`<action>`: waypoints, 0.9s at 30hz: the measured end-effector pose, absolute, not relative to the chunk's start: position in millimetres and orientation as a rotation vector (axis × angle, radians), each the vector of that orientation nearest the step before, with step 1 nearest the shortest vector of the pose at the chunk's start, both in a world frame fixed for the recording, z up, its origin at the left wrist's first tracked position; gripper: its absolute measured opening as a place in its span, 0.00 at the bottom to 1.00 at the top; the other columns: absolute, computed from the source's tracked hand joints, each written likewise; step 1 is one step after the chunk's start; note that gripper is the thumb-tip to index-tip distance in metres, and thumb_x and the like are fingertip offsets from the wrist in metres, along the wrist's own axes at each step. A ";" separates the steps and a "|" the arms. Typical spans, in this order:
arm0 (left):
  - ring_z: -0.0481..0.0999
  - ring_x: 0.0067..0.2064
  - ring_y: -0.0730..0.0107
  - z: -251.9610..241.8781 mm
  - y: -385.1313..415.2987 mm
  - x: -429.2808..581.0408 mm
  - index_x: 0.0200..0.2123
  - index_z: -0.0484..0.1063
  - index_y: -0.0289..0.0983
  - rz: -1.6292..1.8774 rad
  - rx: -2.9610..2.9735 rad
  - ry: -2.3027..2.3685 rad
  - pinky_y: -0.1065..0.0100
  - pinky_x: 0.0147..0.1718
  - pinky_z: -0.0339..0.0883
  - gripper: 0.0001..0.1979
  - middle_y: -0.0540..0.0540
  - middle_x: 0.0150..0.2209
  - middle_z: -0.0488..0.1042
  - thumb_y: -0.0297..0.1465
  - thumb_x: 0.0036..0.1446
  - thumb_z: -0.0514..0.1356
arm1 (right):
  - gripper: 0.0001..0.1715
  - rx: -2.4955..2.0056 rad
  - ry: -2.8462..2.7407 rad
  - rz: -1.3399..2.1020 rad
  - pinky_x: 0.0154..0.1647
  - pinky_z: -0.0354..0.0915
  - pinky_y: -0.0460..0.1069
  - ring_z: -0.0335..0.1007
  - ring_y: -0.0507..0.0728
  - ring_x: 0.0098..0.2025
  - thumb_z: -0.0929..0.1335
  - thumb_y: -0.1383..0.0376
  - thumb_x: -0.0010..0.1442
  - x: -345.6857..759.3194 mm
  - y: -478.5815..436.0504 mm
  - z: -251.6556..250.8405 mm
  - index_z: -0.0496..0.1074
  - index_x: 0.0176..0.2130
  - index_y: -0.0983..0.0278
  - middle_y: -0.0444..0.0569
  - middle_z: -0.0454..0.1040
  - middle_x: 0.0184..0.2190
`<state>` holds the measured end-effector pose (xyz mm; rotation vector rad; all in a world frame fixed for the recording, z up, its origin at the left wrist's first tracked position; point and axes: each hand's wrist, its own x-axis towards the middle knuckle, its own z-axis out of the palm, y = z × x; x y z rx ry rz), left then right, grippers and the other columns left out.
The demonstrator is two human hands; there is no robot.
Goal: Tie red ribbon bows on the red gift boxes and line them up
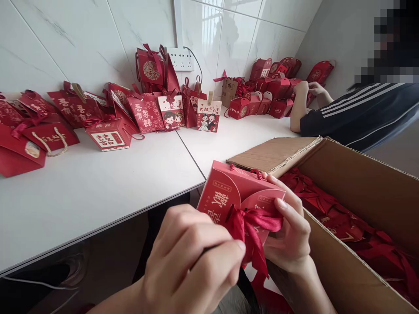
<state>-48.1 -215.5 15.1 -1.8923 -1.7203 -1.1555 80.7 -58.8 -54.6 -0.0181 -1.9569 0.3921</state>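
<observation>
A red gift box (pixel 225 183) with gold Chinese characters is tilted up in front of me, over my lap. Its front flaps curve together, and a red satin ribbon (pixel 250 220) is tied there in a bow with hanging tails. Twisted red cord shows at its top edge. My right hand (pixel 291 231) grips the box from its right side, thumb on the front. Across the lower left of the box, my left hand (pixel 196 253) has its fingers curled in at the ribbon; the fingertips are partly hidden.
An open cardboard box (pixel 353 257) on my right holds several red ribboned boxes (pixel 330 209). Finished red gift boxes (pixel 145 113) line the white table (pixel 98 187) along the wall, by a power strip (pixel 180 59). At the far right, a person in a dark striped sleeve (pixel 343 109) handles red boxes.
</observation>
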 end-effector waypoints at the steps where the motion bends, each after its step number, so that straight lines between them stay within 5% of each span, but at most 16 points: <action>1: 0.76 0.30 0.70 14.3 -216.4 -47.4 0.36 0.69 0.44 -1.161 -1.918 -1.716 0.63 0.33 0.75 0.11 0.53 0.29 0.76 0.22 0.52 0.60 | 0.46 -0.016 -1.959 0.396 0.55 0.66 0.68 0.58 0.68 0.61 0.75 0.64 0.50 81.1 -58.4 -54.9 0.54 0.63 0.56 0.58 0.56 0.62; 7: 0.74 0.36 0.69 3.1 -213.4 -52.6 0.43 0.67 0.40 -1.398 -1.530 -1.954 0.68 0.34 0.73 0.12 0.47 0.37 0.72 0.24 0.55 0.59 | 0.46 0.005 -1.975 0.392 0.55 0.67 0.66 0.58 0.67 0.62 0.74 0.68 0.51 80.8 -56.9 -49.5 0.53 0.63 0.57 0.57 0.54 0.63; 14: 0.70 0.23 0.77 6.8 -208.6 -61.8 0.34 0.70 0.40 -1.882 -1.536 -2.271 0.76 0.18 0.67 0.02 0.53 0.25 0.71 0.29 0.58 0.57 | 0.45 0.034 -2.052 0.377 0.55 0.66 0.66 0.51 0.66 0.65 0.70 0.74 0.53 77.4 -55.6 -45.0 0.51 0.64 0.56 0.56 0.52 0.64; 22: 0.43 0.08 0.86 8.8 -200.0 -68.5 0.37 0.65 0.43 -3.208 -1.263 -2.265 0.83 0.05 0.39 0.05 0.61 0.11 0.59 0.35 0.58 0.57 | 0.47 0.001 -2.086 0.373 0.56 0.65 0.66 0.53 0.67 0.64 0.72 0.72 0.52 73.2 -57.0 -50.3 0.50 0.64 0.58 0.59 0.54 0.63; 27: 0.47 0.08 0.86 -1.4 -200.7 -68.0 0.34 0.68 0.43 -3.180 -1.226 -2.058 0.84 0.06 0.43 0.02 0.61 0.10 0.59 0.31 0.56 0.60 | 0.49 -0.025 -2.096 0.374 0.55 0.65 0.67 0.55 0.69 0.63 0.74 0.68 0.51 71.5 -58.1 -51.5 0.50 0.64 0.54 0.58 0.54 0.63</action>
